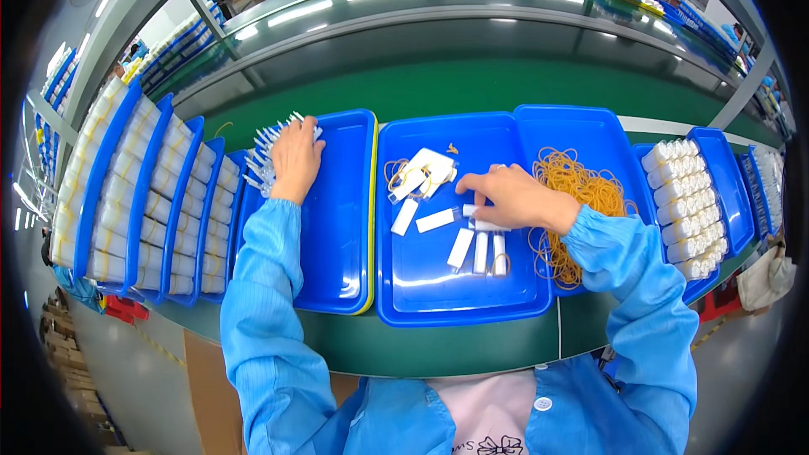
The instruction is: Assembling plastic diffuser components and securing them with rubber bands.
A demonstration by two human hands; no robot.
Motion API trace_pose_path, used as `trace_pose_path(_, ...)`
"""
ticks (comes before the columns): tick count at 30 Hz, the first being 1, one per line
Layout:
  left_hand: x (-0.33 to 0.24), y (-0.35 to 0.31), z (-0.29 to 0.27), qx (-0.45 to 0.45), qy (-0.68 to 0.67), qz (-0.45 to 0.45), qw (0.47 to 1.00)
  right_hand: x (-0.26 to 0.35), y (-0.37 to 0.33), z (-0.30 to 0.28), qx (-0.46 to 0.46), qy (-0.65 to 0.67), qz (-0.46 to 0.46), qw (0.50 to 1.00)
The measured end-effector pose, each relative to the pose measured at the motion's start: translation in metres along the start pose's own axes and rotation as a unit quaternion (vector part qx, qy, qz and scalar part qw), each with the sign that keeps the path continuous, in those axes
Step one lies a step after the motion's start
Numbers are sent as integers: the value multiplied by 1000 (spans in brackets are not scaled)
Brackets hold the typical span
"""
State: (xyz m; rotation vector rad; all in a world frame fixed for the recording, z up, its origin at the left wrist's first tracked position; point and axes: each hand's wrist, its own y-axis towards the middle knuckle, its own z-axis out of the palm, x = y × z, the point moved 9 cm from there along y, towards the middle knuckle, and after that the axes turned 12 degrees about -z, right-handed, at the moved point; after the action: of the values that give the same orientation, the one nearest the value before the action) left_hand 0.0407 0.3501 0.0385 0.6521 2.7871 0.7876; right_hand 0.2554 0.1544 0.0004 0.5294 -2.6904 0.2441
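Note:
At the left tray (333,265), my left hand (295,156) is closed over clear, pointed plastic pieces (263,156), its fingertips curled among their tips. How many it grips is hidden. My right hand (516,194) hovers low over the middle tray (459,299), palm down, thumb and forefinger apart. Beneath and beside it lie small white rectangular pieces with clear ends, among them one white piece (461,248) near its fingers. Farther left in that tray sits a pile of white pieces (428,170) with rubber bands around some.
Tan rubber bands (581,190) heap in the right tray (573,122). Farther right, white bundles (687,206) fill another tray. Stacked blue trays of banded white pieces (114,194) stand at far left. Behind runs a green conveyor belt (455,84); other people work beyond it.

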Motion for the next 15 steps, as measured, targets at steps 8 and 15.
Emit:
trace_pose_path(8, 0, 4, -29, -42, -58, -9, 997, 25, -24, -21, -82, -7, -73, 994)
trace_pose_path(15, -44, -49, -107, 18, -341, -58, 938, 36, -24, 1, -80, -105, -132, 982)
